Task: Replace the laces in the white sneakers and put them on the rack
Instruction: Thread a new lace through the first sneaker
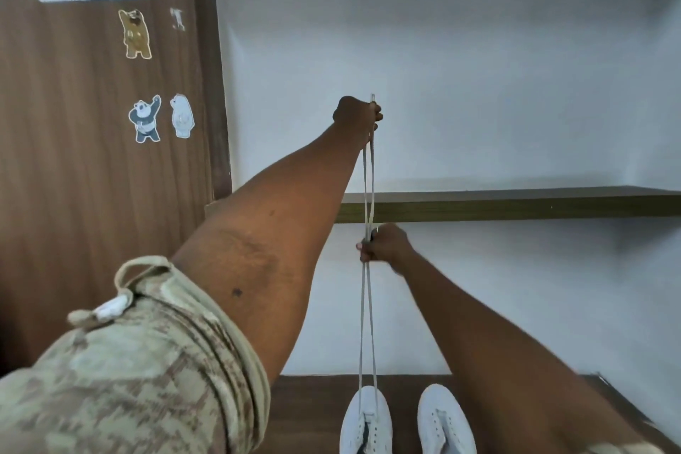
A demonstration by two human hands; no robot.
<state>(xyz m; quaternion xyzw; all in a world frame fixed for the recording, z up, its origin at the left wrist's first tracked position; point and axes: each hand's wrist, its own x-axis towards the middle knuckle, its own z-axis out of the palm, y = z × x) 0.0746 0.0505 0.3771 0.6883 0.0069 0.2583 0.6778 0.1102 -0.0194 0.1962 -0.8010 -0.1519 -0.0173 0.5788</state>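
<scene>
You're pulling the lace (366,269) even above the sneaker (366,420), left hand (357,114) and right hand (385,245) both gripping it. Next, probably thread more holes.

Soft, even light fills the scene, brightest on the white wall (479,85) beyond the fingers (376,118) of the left hand (355,114). A faint shadow lies under the shelf (516,208) beside the right hand (387,245). The lace (372,158) between the fingers reads clearly; far below them the camouflage sleeve (129,380) looks soft and stretched by wide-angle distortion.
</scene>
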